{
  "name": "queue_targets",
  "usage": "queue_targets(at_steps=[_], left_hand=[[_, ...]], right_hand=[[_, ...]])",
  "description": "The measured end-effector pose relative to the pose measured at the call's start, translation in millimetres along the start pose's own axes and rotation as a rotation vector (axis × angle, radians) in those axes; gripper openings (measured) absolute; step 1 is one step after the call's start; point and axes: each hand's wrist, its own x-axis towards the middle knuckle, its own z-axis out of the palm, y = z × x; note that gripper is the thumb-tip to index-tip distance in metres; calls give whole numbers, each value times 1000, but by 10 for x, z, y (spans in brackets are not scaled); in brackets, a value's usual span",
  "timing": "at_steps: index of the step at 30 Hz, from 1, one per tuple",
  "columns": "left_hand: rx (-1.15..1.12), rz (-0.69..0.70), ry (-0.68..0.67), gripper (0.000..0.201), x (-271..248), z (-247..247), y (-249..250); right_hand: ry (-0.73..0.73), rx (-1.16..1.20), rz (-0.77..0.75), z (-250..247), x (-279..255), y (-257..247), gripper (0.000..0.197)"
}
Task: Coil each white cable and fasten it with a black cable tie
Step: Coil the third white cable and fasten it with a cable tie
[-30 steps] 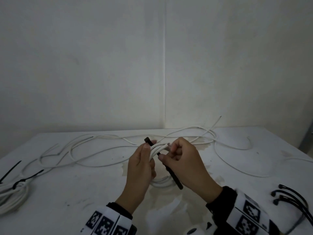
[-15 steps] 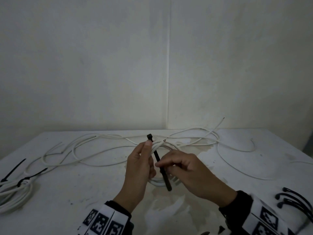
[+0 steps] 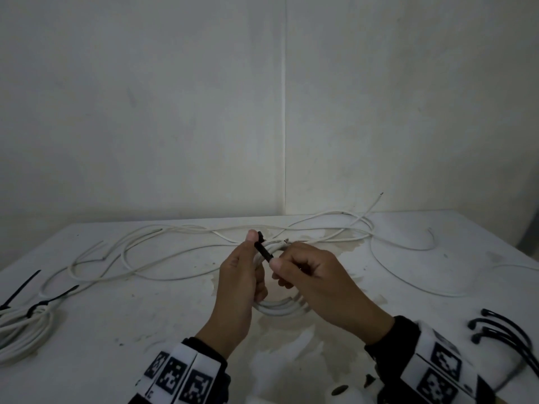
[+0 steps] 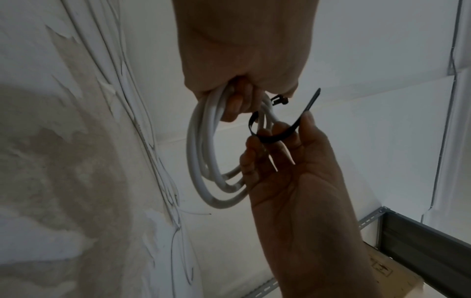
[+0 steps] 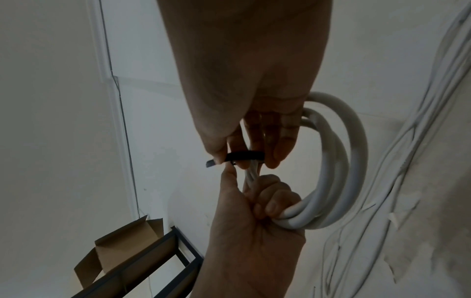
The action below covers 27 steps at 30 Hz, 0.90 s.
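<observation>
My left hand (image 3: 243, 272) grips a small coil of white cable (image 3: 280, 309) above the table's middle, fingers curled round its strands (image 4: 203, 151). Its thumb presses the head of a black cable tie (image 3: 260, 237) against the coil's top. My right hand (image 3: 281, 266) pinches the tie's strap (image 5: 244, 156) between thumb and fingers. The strap bends in a loop (image 4: 280, 135) under the bundled strands, its tail tip sticking out past the thumb. The head (image 4: 279, 100) stays free of the tail.
Loose white cables (image 3: 175, 237) sprawl across the back of the white table (image 3: 116, 330). A tied coil (image 3: 20, 330) with its black tie (image 3: 52, 298) lies at the left edge beside a loose tie (image 3: 20, 290). Spare black ties (image 3: 501, 330) lie at the right.
The tie's tail hung straight down below my hands before. My right hand has since bent it round under the coil and up. My left hand keeps its hold.
</observation>
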Motion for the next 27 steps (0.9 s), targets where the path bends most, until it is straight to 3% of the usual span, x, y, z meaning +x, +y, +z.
queue_targets(at_steps=[7, 20, 27], left_hand=[[72, -5, 29, 41, -4, -30, 8], [44, -2, 52, 44, -11, -129, 29], [89, 23, 36, 35, -4, -183, -5]], right_hand=[[82, -15, 112, 50, 42, 10, 30], [90, -12, 135, 175, 103, -31, 31], [114, -32, 128, 232, 124, -45, 34]])
